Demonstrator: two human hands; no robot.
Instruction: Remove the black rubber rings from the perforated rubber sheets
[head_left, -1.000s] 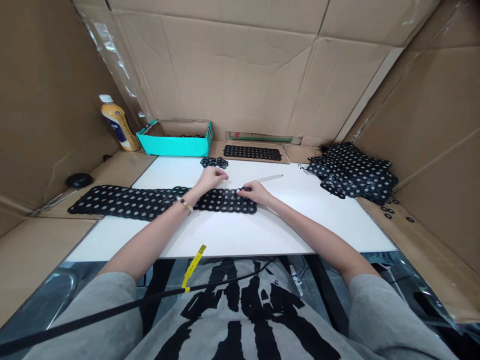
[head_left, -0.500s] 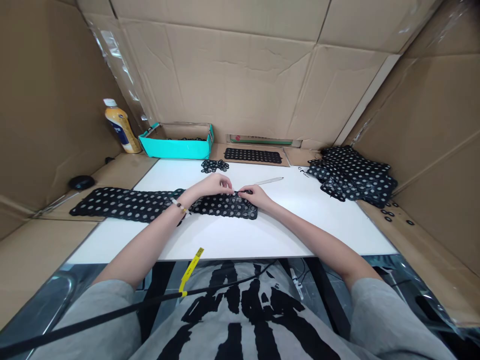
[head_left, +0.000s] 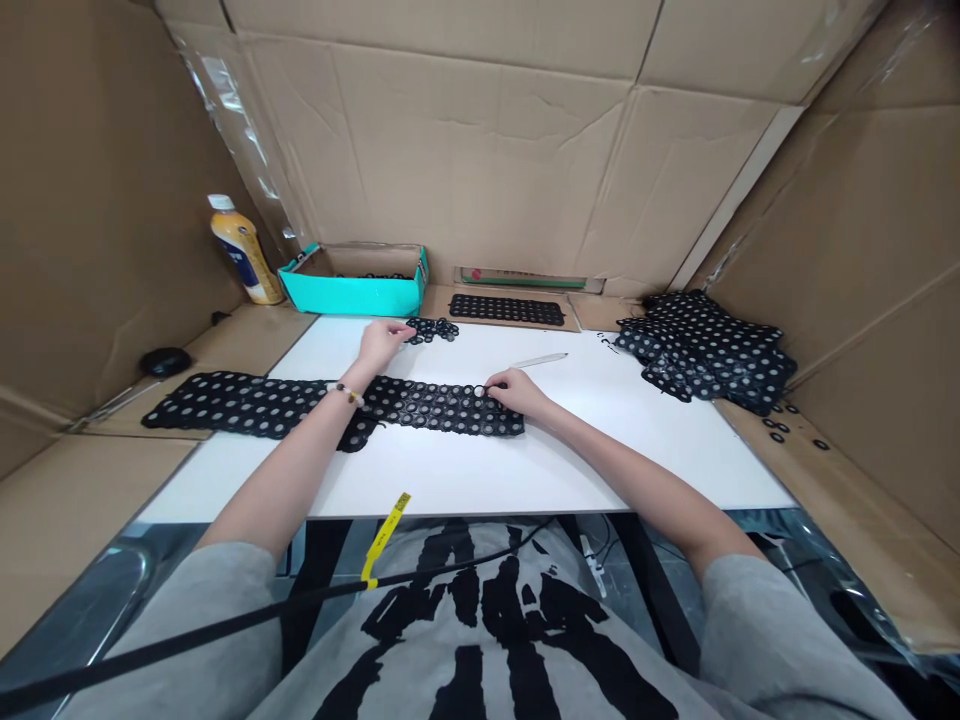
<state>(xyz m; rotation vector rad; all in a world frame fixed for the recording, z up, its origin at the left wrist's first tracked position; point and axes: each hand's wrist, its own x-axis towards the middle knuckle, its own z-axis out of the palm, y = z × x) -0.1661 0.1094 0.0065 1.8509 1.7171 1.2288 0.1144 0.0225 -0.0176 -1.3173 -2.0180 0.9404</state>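
So, L hand (head_left: 379,346) stretched fwd at blk rings (head_left: 441,330), grip unclear; R hand (head_left: 520,391) pinches strip (head_left: 442,407).

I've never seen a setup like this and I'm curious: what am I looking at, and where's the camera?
There is no robot here: these are a person's bare hands, and the camera sits on their head, looking forward and down. On the white board lie a long black dotted mesh, a thin pen-like tool and a cluster of black rings. The left hand reaches to that cluster; the right hand pinches the mesh's far edge. Behind stands a turquoise-fronted box.
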